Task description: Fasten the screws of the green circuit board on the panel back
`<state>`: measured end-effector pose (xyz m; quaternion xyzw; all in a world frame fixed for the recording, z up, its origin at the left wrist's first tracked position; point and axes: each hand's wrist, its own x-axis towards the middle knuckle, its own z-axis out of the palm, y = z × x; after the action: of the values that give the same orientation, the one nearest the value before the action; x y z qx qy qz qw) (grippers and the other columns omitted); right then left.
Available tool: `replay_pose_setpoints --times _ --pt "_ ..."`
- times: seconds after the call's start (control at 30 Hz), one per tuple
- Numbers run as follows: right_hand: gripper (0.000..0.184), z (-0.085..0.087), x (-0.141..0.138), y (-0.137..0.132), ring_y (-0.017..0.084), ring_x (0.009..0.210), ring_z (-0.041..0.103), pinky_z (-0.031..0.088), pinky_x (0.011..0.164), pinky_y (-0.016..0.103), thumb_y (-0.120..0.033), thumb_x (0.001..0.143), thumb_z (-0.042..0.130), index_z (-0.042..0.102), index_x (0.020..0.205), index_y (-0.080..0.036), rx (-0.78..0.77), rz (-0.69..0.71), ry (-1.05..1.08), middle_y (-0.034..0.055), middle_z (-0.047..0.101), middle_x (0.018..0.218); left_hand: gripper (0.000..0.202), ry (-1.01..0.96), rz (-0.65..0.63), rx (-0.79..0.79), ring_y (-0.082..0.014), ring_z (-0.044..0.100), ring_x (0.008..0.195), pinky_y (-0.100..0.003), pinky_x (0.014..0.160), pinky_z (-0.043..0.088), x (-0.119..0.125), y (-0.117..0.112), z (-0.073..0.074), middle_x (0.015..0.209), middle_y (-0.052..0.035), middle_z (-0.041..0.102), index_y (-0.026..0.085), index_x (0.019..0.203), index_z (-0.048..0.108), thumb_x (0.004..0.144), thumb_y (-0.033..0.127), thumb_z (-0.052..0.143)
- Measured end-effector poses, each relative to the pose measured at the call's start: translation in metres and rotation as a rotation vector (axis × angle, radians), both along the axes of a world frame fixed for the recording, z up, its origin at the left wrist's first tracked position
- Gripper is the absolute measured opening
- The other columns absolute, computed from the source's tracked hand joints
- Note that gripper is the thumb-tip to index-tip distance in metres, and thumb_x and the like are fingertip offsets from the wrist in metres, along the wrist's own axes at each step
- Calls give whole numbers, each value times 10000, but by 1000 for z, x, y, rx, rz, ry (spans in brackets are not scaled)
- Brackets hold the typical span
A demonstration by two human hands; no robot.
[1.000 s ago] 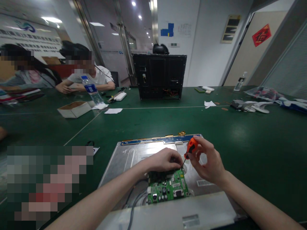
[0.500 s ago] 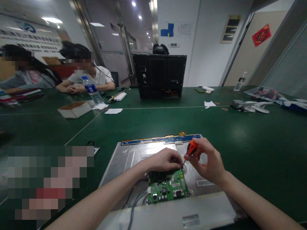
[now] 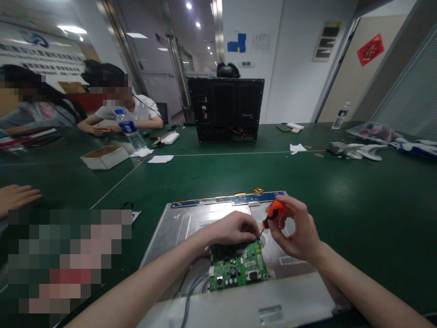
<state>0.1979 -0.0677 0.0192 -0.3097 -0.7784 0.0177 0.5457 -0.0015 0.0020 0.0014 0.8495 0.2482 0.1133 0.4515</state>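
Observation:
My right hand (image 3: 294,228) is closed round an orange-handled screwdriver (image 3: 272,212), whose tip points down at the far corner of a green circuit board (image 3: 239,269). That board lies on the silver metal back of a flat display panel (image 3: 184,223) in front of me. My left hand (image 3: 230,229) rests curled at the board's far edge, its fingertips pinched beside the screwdriver tip; what they hold is hidden. Grey cables (image 3: 191,287) run from the board toward me.
The green table (image 3: 358,191) holds a black open computer case (image 3: 225,109), a cardboard box (image 3: 104,156), a water bottle (image 3: 129,128), paper scraps and white parts at the right. Two people sit at the far left; another person's hand (image 3: 17,197) rests at the left edge.
The screwdriver handle has turned slightly in my right fingers. Another person's hand has come into view at the left edge. My left hand stays put.

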Motion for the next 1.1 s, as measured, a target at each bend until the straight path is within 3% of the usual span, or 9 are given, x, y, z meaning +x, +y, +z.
replay_pose_setpoints --times 0.2,0.33,0.77,1.1 --pt "454 2 1 3 90 484 532 467 410 187 -229 942 632 419 1342 -250 50 -19 -12 -30 642 794 106 -16 -2 -24 -140 596 731 -220 678 436 -1 -1 1 784 11 686 170 880 750 801 128 692" --pt "461 5 0 3 93 478 508 463 410 203 -212 956 608 433 1381 -247 84 -44 -55 -30 644 784 91 -28 1 -37 -140 594 733 -223 686 436 -1 0 0 775 14 674 166 854 741 793 119 692" --pt "596 1 -1 0 108 484 588 489 395 199 -130 898 555 370 1458 -212 55 -36 -27 -19 638 764 67 1 13 -39 -140 596 735 -215 680 438 0 -1 0 769 16 674 159 839 730 794 136 686" --pt "479 0 0 2 95 459 543 482 409 195 -271 945 636 410 1367 -250 77 -80 -19 -41 627 760 94 19 14 -33 -142 598 746 -229 711 436 0 -2 3 787 16 678 165 867 735 808 117 679"
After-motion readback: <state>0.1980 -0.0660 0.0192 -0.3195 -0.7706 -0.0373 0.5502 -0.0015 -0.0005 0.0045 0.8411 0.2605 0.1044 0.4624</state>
